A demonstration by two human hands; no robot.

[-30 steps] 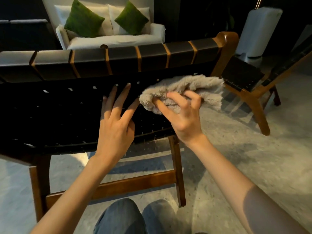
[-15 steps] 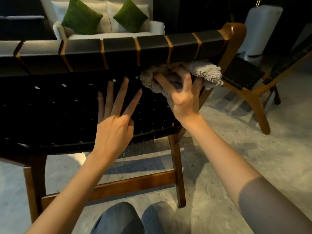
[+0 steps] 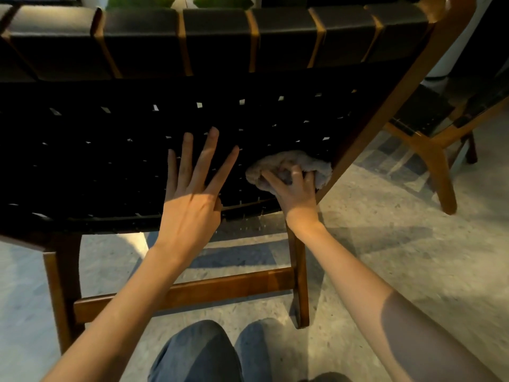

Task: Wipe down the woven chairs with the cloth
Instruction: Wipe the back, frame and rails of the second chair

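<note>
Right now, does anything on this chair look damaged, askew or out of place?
Nothing stands out. The woven seat looks intact, its straps even. The right hand grips the cloth at the seat's right edge; the left hand lies spread over the weave.

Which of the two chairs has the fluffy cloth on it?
The near black woven chair with the brown wooden frame: the right hand holds the beige fluffy cloth on its seat. The other woven chair, off right, is untouched.
</note>
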